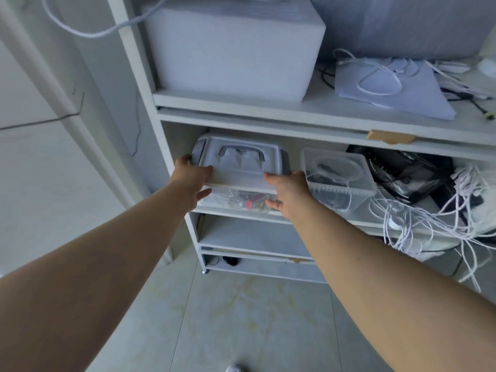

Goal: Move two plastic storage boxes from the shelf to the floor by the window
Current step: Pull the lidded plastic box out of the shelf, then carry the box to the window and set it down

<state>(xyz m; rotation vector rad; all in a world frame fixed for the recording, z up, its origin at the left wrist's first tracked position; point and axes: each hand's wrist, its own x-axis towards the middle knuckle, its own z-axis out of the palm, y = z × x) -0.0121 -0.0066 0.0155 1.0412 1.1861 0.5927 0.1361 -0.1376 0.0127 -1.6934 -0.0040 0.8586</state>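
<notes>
A clear plastic storage box with a grey-handled lid [241, 167] sits at the left end of the middle shelf [335, 224] of a white shelving unit. My left hand [192, 181] grips its left front corner, thumb on the lid, fingers under the rim. On the right front corner, my right hand [288, 191] holds the box the same way. Small coloured items show through its front wall. A second, smaller clear plastic box [338, 178] with a cable inside stands just to the right, untouched.
A white foam box [233, 49] fills the upper shelf, beside papers and cords [389, 79]. A tangle of white cables [434, 216] and a black device [408, 170] crowd the middle shelf's right side. Pale tiled floor [241, 318] lies below, and a wall stands close on the left.
</notes>
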